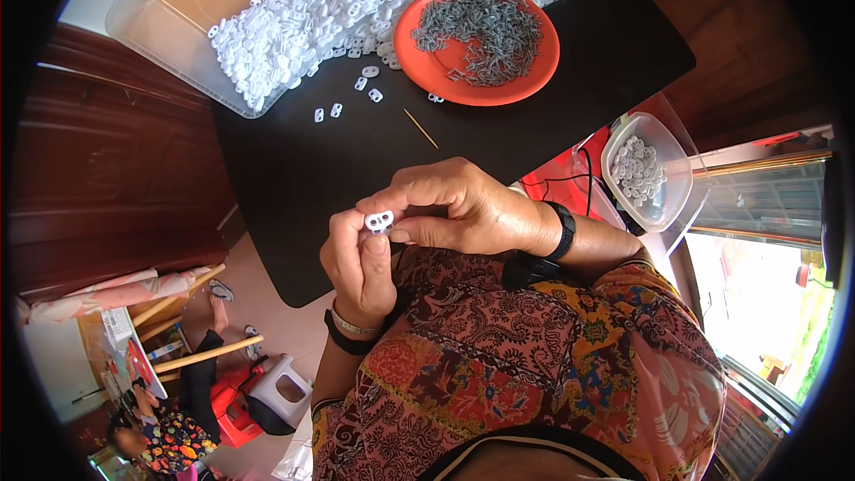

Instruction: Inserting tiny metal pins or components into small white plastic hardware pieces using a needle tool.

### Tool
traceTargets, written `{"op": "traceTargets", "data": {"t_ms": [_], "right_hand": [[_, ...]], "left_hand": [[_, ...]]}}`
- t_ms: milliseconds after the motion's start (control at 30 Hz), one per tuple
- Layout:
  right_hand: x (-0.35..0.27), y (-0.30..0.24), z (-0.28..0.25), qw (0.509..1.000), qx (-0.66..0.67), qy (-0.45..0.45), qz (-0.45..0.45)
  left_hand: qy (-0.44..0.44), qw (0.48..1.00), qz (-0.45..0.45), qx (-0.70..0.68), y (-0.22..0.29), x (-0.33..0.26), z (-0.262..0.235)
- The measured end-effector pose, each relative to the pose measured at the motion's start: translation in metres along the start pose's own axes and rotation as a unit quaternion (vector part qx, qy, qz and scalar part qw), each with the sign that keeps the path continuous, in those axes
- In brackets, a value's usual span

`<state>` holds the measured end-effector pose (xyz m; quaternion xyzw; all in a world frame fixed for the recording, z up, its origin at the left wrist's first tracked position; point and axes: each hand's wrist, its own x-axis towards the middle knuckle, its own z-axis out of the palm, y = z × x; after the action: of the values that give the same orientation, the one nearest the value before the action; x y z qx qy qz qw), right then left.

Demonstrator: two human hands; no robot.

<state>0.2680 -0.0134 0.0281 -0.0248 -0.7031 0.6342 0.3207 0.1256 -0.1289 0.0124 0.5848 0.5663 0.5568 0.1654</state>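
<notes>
A small white plastic two-hole piece, shaped like a cord lock, is held up near the table's front edge. My left hand pinches it between thumb and fingers from the left and below. From the right, my right hand closes its thumb and index finger on the same piece. Part of the piece is hidden behind the fingertips. Beyond my hands, a thin wooden toothpick lies on the dark table. Several loose white two-hole pieces are scattered farther back.
A clear plastic bin of white pieces lies tilted at the back left. Beside it stands an orange plate of small grey metal pieces, like springs. A clear tub with white parts is at the right. Another person is at lower left.
</notes>
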Motion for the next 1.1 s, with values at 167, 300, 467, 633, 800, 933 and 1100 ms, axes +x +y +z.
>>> {"op": "traceTargets", "data": {"t_ms": [167,300,467,633,800,933,1100], "right_hand": [[-0.001,0.005,0.001,1.000,-0.024,0.009,0.006],[0.000,0.003,0.003,0.997,-0.073,0.026,0.022],[0.003,0.011,0.005,0.988,-0.141,0.049,-0.038],[0.002,0.010,0.005,0.988,-0.137,0.065,-0.043],[0.003,0.006,0.003,0.992,-0.114,0.046,-0.029],[0.003,0.011,0.003,0.983,-0.173,0.041,-0.048],[0.004,0.010,0.005,0.975,-0.213,0.041,-0.057]], "left_hand": [[-0.025,0.983,-0.145,-0.110,0.008,0.004,0.001],[0.007,0.974,-0.181,-0.139,0.013,0.010,0.005],[-0.010,0.969,-0.181,-0.169,0.005,0.007,0.003],[-0.006,0.984,-0.141,-0.110,0.009,0.009,0.003],[-0.015,0.987,-0.134,-0.088,0.006,0.007,0.000],[-0.030,0.978,-0.173,-0.113,0.005,0.010,-0.001],[-0.008,0.975,-0.193,-0.113,0.007,0.010,0.002]]}}
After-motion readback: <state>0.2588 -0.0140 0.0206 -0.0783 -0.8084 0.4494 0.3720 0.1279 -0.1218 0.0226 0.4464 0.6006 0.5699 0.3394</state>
